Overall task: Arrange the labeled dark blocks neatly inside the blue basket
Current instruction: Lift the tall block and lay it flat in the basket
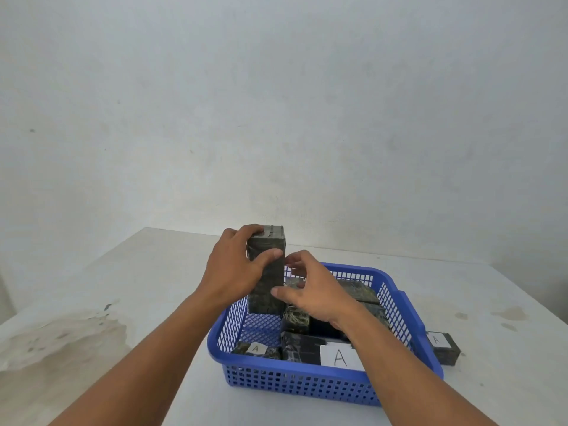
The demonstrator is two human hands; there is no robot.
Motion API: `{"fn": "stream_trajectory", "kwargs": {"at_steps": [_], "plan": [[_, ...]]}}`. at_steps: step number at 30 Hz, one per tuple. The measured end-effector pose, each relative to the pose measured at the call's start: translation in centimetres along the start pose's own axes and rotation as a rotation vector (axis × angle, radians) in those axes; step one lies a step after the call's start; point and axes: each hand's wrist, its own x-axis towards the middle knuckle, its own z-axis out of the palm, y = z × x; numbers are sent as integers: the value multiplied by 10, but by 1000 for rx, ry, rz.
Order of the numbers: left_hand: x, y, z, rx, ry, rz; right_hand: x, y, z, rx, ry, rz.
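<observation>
A blue mesh basket stands on the white table, right of centre. My left hand grips a tall dark block held upright over the basket's far left corner. My right hand rests against that block's right side, fingers spread, thumb on its lower edge. Inside the basket lie several dark blocks; one at the front left bears a small "A" label, and a bigger one beside it carries a large white "A" label. Others at the back are partly hidden by my right arm.
One more dark block with an "A" label sits on the table just outside the basket's right wall. The table top has brownish stains at the left and small ones at the right. A plain wall rises behind the table's far edge.
</observation>
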Motion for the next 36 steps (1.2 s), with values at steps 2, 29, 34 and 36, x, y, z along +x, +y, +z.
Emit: {"fn": "stream_trajectory", "kwargs": {"at_steps": [2, 29, 34, 36], "plan": [[2, 6, -1, -78, -3, -4, 1, -2, -1, 57, 18, -11], [-17, -13, 32, -959, -230, -287, -3, 6, -17, 213, 169, -195], [-15, -14, 30, -985, -281, -238, -2, 9, -14, 155, 177, -160], [-15, -15, 28, -996, -296, -245, -2, 11, -15, 187, 150, -182]]}}
